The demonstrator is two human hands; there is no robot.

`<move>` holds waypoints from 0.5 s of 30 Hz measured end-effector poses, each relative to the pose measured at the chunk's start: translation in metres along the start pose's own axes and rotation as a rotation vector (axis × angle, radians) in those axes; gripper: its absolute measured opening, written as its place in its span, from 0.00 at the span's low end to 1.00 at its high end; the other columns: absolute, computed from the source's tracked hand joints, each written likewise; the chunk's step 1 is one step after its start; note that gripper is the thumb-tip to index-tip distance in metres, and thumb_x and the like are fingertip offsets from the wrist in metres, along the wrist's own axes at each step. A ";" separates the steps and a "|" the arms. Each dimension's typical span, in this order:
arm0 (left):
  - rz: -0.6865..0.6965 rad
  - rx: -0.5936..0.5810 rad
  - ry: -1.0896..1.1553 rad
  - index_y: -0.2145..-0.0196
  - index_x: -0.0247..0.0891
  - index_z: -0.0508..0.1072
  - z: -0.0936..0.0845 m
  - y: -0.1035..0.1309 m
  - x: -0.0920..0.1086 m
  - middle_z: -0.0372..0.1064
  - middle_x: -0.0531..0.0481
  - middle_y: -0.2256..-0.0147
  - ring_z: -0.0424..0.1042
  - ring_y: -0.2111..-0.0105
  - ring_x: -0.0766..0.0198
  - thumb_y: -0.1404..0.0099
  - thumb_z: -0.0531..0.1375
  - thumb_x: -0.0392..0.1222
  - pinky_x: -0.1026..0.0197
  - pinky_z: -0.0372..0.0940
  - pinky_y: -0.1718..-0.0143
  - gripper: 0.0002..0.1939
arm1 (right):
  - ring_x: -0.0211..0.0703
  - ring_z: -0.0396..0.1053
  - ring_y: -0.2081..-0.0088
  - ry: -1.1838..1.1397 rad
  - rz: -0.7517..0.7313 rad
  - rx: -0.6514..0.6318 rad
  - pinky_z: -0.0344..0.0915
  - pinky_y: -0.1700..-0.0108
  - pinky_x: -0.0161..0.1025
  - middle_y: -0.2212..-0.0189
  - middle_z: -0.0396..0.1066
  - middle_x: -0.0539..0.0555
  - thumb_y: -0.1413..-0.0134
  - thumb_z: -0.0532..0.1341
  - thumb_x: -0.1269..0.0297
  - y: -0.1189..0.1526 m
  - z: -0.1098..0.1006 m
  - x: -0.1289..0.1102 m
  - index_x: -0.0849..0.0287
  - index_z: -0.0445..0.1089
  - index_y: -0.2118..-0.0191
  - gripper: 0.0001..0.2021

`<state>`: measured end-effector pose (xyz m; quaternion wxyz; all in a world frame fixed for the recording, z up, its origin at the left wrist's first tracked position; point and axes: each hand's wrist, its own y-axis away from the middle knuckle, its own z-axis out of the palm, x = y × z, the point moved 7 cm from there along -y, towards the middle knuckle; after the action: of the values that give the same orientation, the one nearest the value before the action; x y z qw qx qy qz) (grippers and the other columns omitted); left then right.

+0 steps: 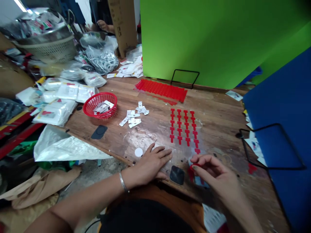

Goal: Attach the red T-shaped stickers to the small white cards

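Observation:
My left hand [154,163] lies on the wooden table near its front edge, fingers stretched out and holding nothing. Beside its fingertips is a white round disc [138,152]. Thumb and fingers of my right hand [213,170] pinch a small red piece [195,166], its outline partly covered by the fingers. Below that hand are more red pieces and a pale blue strip, partly hidden. Beyond both hands, red T-shaped pieces [179,124] lie in several neat rows on the table. A dark square patch [177,175] sits between my hands.
A red basket [86,111] holds small white cards; more cards [134,115] lie beside it. Red sheets [161,90] rest before a green panel [194,38]. Black wire stands [289,142] are by the panels. Bagged goods [57,108] crowd the left. Another person's hand [103,25] shows behind.

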<state>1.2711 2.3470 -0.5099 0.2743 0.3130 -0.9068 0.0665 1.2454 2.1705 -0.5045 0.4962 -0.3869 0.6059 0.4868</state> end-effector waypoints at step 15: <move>-0.556 0.311 -0.305 0.63 0.31 0.73 -0.115 -0.006 -0.144 0.69 0.38 0.63 0.68 0.61 0.54 0.43 0.59 0.35 0.57 0.62 0.59 0.09 | 0.36 0.65 0.77 -0.009 0.061 -0.028 0.61 0.78 0.32 0.76 0.70 0.51 0.68 0.71 0.58 -0.005 0.034 0.012 0.59 0.67 0.76 0.15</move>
<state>1.4219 2.4524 -0.4912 0.0923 0.5921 -0.7966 0.0790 1.2554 2.2026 -0.5184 0.4781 -0.3730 0.6085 0.5119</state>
